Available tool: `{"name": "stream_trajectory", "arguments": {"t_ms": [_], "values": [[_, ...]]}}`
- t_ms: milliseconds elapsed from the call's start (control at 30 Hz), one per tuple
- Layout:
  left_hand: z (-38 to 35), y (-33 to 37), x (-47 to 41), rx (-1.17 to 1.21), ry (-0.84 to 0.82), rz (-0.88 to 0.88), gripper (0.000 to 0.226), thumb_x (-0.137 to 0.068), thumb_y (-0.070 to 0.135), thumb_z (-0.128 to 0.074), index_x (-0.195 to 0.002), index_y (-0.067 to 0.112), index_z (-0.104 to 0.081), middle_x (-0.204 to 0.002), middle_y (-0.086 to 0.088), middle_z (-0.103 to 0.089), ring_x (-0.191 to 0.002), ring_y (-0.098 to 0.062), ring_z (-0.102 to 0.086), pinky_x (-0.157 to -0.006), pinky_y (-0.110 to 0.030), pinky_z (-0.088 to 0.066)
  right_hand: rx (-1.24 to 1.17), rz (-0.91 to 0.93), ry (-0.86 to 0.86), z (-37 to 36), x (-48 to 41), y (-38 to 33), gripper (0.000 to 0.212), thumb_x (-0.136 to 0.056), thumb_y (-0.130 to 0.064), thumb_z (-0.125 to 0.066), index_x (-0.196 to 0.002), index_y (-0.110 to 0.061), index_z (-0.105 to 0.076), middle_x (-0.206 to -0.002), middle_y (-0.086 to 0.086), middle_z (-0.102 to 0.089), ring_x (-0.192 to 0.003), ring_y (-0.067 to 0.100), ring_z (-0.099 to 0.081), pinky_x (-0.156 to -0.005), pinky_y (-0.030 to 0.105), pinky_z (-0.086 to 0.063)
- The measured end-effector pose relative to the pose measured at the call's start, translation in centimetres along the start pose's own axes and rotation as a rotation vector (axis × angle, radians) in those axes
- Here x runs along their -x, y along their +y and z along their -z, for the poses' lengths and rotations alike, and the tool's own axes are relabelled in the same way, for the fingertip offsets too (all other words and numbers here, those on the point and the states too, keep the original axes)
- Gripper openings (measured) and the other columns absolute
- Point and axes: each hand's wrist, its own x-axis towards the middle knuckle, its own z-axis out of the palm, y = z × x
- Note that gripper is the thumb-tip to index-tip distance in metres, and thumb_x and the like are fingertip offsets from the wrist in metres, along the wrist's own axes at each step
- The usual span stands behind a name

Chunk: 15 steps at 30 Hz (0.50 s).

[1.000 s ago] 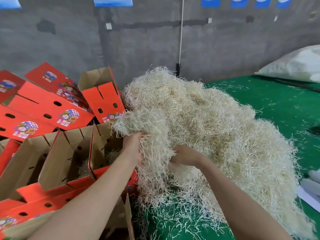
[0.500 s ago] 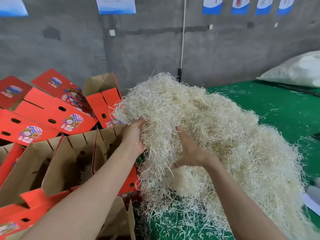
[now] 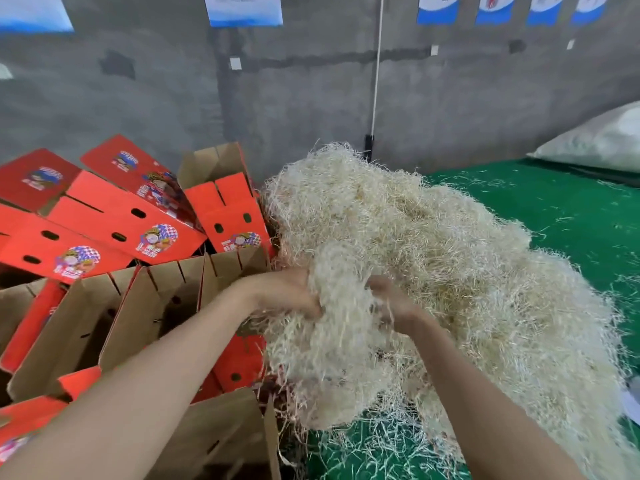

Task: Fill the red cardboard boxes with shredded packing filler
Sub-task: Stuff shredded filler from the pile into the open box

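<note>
Now both hands are busy at the near left edge of the heap. The left hand (image 3: 287, 294) has its fingers curled into a clump of filler (image 3: 332, 368). The right hand (image 3: 391, 303) grips the same clump from the other side, fingers half buried in the strands, so neither hand is free. The clump hangs between them, tangled at its far side with the big pile (image 3: 450, 244) on the green cloth (image 3: 554, 216). Just left of the hands stand the open boxes (image 3: 162, 306), brown insides showing, with closed red boxes (image 3: 114, 216) stacked beyond them. To do this well, I'd say, tear the clump clear of the pile before swinging left. Then lift it over the box wall and drop it low inside, so loose strands don't trail. A white sack (image 3: 595, 140) lies far right.
</note>
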Motion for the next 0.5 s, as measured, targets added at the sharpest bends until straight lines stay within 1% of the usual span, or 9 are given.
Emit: {"name": "stream_trajectory", "arguments": {"t_ms": [67,100,167,233,300,367,400,467,500], "values": [[-1.4,-0.3,-1.7,-0.351,-0.074,0.087,0.022,-0.056,0.015,-0.068,-0.076,0.008,-0.060,-0.070,-0.001,-0.058,-0.062,-0.015,-0.052,-0.055,-0.027,-0.044,0.106,0.026,-0.039,0.1,-0.2,-0.9,0.020,-0.086,0.007,-0.044,-0.088,-0.013,-0.045,-0.085,-0.007,-0.046,-0.071,0.003,-0.046,-0.080,0.027,-0.052],[-1.9,0.0,-2.4,-0.519,-0.011,0.102,0.014,-0.062,0.014,-0.068,-0.066,0.012,-0.055,-0.066,0.001,-0.056,-0.058,-0.014,-0.052,-0.050,-0.022,-0.042,0.121,0.023,-0.047,0.2,-0.4,-1.0,0.024,-0.084,0.009,-0.045,-0.090,-0.014,-0.039,-0.081,-0.010,-0.042,-0.070,0.002,-0.045,-0.076,0.021,-0.050],[-2.0,0.3,-3.0,-0.739,0.298,0.100,0.014,-0.070,0.013,-0.063,-0.068,0.016,-0.049,-0.072,0.001,-0.053,-0.061,-0.015,-0.050,-0.049,-0.024,-0.039,0.041,0.078,-0.036,0.2,-0.7,-0.7,0.024,-0.084,0.008,-0.048,-0.090,-0.014,-0.042,-0.080,-0.010,-0.045,-0.070,0.002,-0.047,-0.069,0.012,-0.044],[-1.5,0.0,-3.1,-0.646,0.664,0.031,0.018,-0.074,0.010,-0.062,-0.090,0.013,-0.055,-0.085,-0.001,-0.054,-0.068,-0.015,-0.050,-0.053,-0.025,-0.036,-0.182,0.156,0.014,0.2,-0.8,0.1,0.017,-0.084,0.004,-0.051,-0.093,-0.011,-0.052,-0.080,-0.006,-0.053,-0.070,0.006,-0.055,-0.064,0.014,-0.047],[-0.9,-0.2,-3.2,-0.457,0.906,-0.081,0.030,-0.074,0.009,-0.066,-0.103,0.010,-0.058,-0.099,-0.005,-0.057,-0.080,-0.022,-0.056,-0.061,-0.025,-0.037,-0.298,0.158,0.069,-1.1,-1.5,2.2,0.023,-0.087,0.001,-0.047,-0.108,-0.009,-0.050,-0.088,-0.001,-0.055,-0.078,0.012,-0.057,-0.067,0.023,-0.050],[-0.7,0.3,-2.8,-0.235,1.026,-0.201,0.034,-0.071,0.006,-0.070,-0.104,0.008,-0.062,-0.106,-0.009,-0.059,-0.093,-0.028,-0.058,-0.068,-0.027,-0.042,-0.108,0.140,0.048,-4.1,-1.9,5.0,0.019,-0.095,-0.008,-0.041,-0.110,-0.003,-0.052,-0.096,0.010,-0.058,-0.079,0.019,-0.055,-0.069,0.029,-0.052],[-0.8,0.5,-2.7,-0.175,1.042,-0.217,0.040,-0.070,0.005,-0.071,-0.108,0.008,-0.061,-0.110,-0.008,-0.059,-0.099,-0.027,-0.057,-0.075,-0.027,-0.044,0.018,0.140,-0.006,-6.0,-2.1,6.5,0.022,-0.097,-0.014,-0.038,-0.106,-0.003,-0.055,-0.097,0.013,-0.060,-0.073,0.016,-0.054,-0.066,0.024,-0.050],[-1.3,0.5,-2.2,-0.095,1.060,-0.188,0.050,-0.069,0.003,-0.072,-0.117,0.008,-0.058,-0.120,-0.007,-0.057,-0.110,-0.026,-0.054,-0.087,-0.024,-0.040,0.272,0.138,-0.110,-9.0,-2.5,8.8,0.036,-0.100,-0.025,-0.030,-0.084,-0.008,-0.056,-0.083,0.008,-0.057,-0.062,0.009,-0.046,-0.060,0.018,-0.043],[-1.5,0.3,-2.0,-0.001,1.067,-0.158,0.052,-0.069,0.000,-0.072,-0.119,0.004,-0.056,-0.121,-0.011,-0.057,-0.112,-0.028,-0.053,-0.088,-0.024,-0.040,0.389,0.134,-0.121,-9.7,-2.9,9.9,0.042,-0.100,-0.030,-0.023,-0.072,-0.012,-0.049,-0.075,0.005,-0.051,-0.060,0.008,-0.042,-0.059,0.021,-0.043]]}}
